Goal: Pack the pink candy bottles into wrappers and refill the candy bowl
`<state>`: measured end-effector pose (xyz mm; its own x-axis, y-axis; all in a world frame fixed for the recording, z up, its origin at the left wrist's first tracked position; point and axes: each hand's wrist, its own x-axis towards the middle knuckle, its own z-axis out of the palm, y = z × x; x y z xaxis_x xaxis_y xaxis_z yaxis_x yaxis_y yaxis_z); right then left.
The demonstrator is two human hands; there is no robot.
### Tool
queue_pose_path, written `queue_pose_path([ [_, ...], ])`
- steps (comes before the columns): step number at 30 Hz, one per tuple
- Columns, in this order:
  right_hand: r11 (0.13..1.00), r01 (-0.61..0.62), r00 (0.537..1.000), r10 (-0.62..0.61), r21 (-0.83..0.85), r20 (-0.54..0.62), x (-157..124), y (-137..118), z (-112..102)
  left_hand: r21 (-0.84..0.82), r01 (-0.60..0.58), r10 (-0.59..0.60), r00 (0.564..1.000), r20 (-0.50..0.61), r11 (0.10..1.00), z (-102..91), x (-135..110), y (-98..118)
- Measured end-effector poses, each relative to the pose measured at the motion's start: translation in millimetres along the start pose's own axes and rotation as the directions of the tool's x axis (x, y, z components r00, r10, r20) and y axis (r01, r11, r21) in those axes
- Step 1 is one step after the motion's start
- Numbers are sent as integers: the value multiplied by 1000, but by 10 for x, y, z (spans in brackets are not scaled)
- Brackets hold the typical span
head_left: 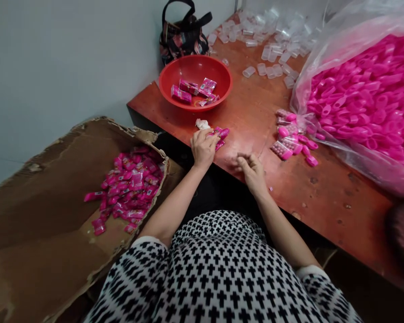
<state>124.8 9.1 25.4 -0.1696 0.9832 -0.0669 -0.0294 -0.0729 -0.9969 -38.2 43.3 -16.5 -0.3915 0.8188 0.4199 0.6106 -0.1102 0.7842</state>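
My left hand [204,147] is at the front edge of the table, its fingers bent over a few shiny pink wrapped pieces [223,134] that partly show past its fingertips. A crumpled white scrap [202,124] lies just beyond those fingers. To the right, my right hand [252,172] hovers by the table edge with loosely curled fingers, slightly blurred; nothing shows in it. Farther right lies a small group of pink pieces with clear covers full of tiny pink balls [287,142]. Behind my left hand stands a red bowl [222,96] holding several pink packets [182,93].
At left, a torn cardboard box [54,188] contains a heap of pink packets [131,184]. A clear plastic bag [303,89] of pink plastic parts [373,94] fills the table's right side. Clear plastic caps [272,54] are scattered at the back, near a dark patterned bag [183,42].
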Motion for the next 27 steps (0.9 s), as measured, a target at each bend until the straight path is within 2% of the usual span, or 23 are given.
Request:
queue_pose_path([
  [2, 998, 42, 998, -40, 49, -37, 140, -25, 18, -76, -23, 26, 999, 32, 997, -33, -125, 138],
  [4, 995, 49, 999, -48, 86, -24, 261, -37, 24, -187, 4, 11, 997, 77, 982, -72, -253, 277],
  [6, 995, 57, 998, -55, 88, -18, 332, -41, 11, -344, 111, -75, 990, 117, 933, -116, -356, 381],
  [7, 995, 59, 998, -58, 78, -14, 344, -42, -6, -434, 200, -145, 977, 156, 878, -137, -393, 412],
  [8, 996, 56, 998, -56, 64, 2, 344, -42, -29, -517, 307, -220, 949, 225, 799, -156, -421, 430],
  [10, 999, 25, 997, -26, 21, 78, 311, -43, -89, -600, 523, -315, 850, 422, 606, -183, -456, 434],
  [12, 999, -14, 986, 22, -49, 167, 258, -45, -164, -582, 663, -321, 743, 587, 470, -192, -478, 425],
  [14, 988, 2, 975, 33, -156, 221, 212, -64, -252, -547, 717, -314, 688, 654, 432, -185, -499, 430],
  [16, 941, 95, 971, -15, -324, 240, 192, -122, -358, -530, 727, -333, 678, 656, 435, -171, -525, 459],
  [17, 885, 156, 972, -59, -439, 227, 199, -170, -420, -527, 728, -351, 678, 646, 438, -163, -538, 481],
  [19, 672, 220, 975, -164, -708, 147, 246, -294, -560, -526, 736, -395, 674, 624, 426, -148, -563, 534],
  [21, 384, 124, 968, -251, -915, 26, 327, -425, -704, -533, 754, -441, 657, 611, 385, -137, -583, 586],
  [23, 143, -31, 962, -263, -989, -68, 408, -521, -829, -539, 775, -477, 630, 613, 330, -130, -597, 625],
  [25, -8, -89, 975, -203, -996, -86, 454, -560, -921, -543, 792, -500, 602, 623, 277, -128, -608, 641],
  [27, -72, -23, 992, -122, -997, -14, 454, -547, -985, -541, 808, -511, 576, 638, 235, -128, -615, 635],
])
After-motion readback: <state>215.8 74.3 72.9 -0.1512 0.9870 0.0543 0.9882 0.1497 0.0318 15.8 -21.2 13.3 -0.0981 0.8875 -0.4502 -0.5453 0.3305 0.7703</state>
